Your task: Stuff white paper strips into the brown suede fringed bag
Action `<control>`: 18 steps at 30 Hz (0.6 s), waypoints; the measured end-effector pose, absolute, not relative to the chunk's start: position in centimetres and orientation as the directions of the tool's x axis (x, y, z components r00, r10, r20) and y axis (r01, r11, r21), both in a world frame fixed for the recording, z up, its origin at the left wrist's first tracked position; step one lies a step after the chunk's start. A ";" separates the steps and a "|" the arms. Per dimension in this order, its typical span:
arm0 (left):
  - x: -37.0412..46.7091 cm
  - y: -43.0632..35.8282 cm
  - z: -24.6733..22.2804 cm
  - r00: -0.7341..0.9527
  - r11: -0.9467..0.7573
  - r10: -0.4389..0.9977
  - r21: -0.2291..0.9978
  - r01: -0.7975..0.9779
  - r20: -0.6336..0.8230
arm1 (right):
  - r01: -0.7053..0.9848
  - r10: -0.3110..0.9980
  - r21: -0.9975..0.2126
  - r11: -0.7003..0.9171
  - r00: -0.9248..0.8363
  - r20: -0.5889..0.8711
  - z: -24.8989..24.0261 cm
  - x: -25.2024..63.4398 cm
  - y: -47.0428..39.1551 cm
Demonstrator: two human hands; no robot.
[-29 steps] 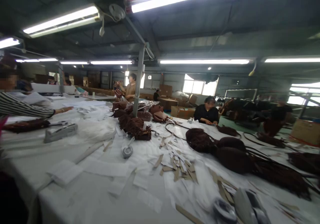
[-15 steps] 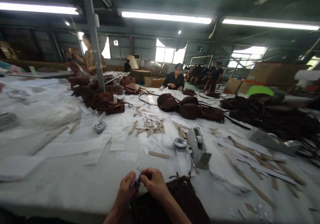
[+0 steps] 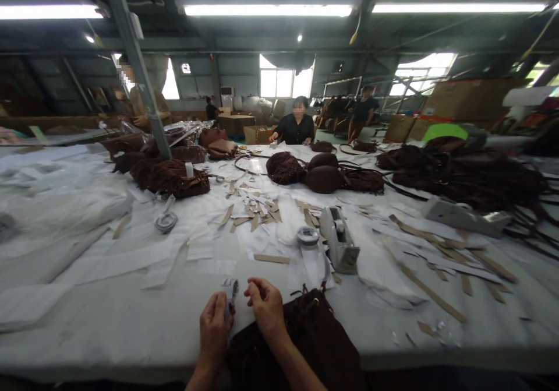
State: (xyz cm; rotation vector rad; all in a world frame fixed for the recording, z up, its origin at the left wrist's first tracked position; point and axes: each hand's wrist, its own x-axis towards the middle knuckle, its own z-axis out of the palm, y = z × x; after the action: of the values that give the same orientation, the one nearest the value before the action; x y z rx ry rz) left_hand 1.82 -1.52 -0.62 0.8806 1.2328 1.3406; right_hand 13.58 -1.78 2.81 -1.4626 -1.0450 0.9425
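**Reader:** What did the head view show nearest the camera?

**Describer:** Two bare hands met at the near edge of a long table (image 3: 109, 315) under a white cover. The left hand (image 3: 213, 330) was pinched around a small pale piece of paper or tape (image 3: 230, 292), holding it upright. The right hand (image 3: 267, 308) was just beside it, fingers curled, thumb and forefinger close together near the slip; whether they actually gripped it could not be told. Below the wrists lay a dark brown suede bag (image 3: 314, 338), its top toward the table.

**Reader:** How would those things handle?

**Describer:** The slip looked thin, light and limp, so probably best taken by its edges with fingertips. The bag looked soft and floppy; it would likely sag unless lifted by its gathered top or body.

**Reader:** And farther out in the same view?

**Describer:** A grey tape dispenser (image 3: 338, 245) stood beyond the bag, a tape roll (image 3: 308, 236) just beside it. Tan card strips (image 3: 251, 216) were scattered mid-table, with more brown fringed bags (image 3: 172, 176) behind. A seated person in black (image 3: 297, 127) worked at the far side.
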 end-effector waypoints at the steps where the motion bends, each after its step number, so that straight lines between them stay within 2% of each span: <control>1: 1.8 -1.6 -0.7 -0.161 0.103 0.977 0.971 -0.216 -0.139 | 0.078 0.958 -0.996 -0.043 0.286 -0.019 2.8 13.4 -2.0; 6: 2.0 -1.8 -0.8 -0.118 0.052 0.991 0.995 -0.084 -0.061 | -0.135 0.974 -0.991 -0.008 0.222 -0.038 2.5 12.5 -2.2; 11: 2.1 -2.0 -0.4 -0.096 -0.045 0.994 0.991 0.129 0.058 | -0.191 0.960 -0.981 -0.034 0.266 -0.085 1.9 12.5 -2.0; 18: 2.3 -1.8 -0.2 -0.081 -0.050 0.994 0.961 0.272 0.074 | -0.242 0.963 -0.970 0.014 0.265 -0.052 1.4 12.9 -2.2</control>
State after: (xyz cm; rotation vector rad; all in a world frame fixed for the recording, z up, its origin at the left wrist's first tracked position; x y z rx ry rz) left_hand 2.33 -1.76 -0.23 1.4136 1.4491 1.1821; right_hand 12.85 -2.22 1.39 -1.1598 -0.8244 1.1273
